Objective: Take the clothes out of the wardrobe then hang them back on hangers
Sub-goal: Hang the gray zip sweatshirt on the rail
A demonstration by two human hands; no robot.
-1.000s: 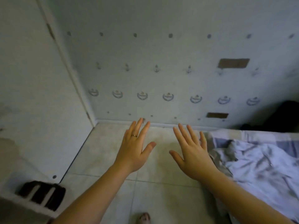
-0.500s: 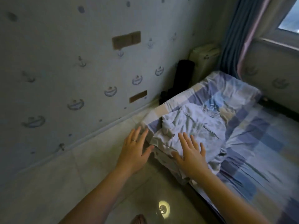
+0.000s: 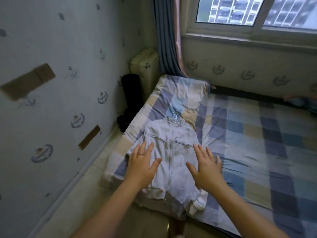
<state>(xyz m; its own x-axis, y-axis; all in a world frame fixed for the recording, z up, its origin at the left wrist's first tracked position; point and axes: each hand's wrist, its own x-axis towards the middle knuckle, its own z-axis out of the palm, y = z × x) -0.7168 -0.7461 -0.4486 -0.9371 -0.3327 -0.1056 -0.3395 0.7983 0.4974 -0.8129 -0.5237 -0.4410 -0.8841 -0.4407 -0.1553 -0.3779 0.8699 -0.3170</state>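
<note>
A pale zip-up jacket [image 3: 171, 150] is laid flat on the checked bed [image 3: 248, 134], near its corner, with a wire hanger [image 3: 174, 115] seen at the collar. The left hand [image 3: 142, 166] and right hand [image 3: 205, 167] are held over it, fingers spread and straight; whether they touch it cannot be told.

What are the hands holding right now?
Nothing. The left hand and the right hand are open, fingers spread, over the white jacket lying on the bed.
</note>
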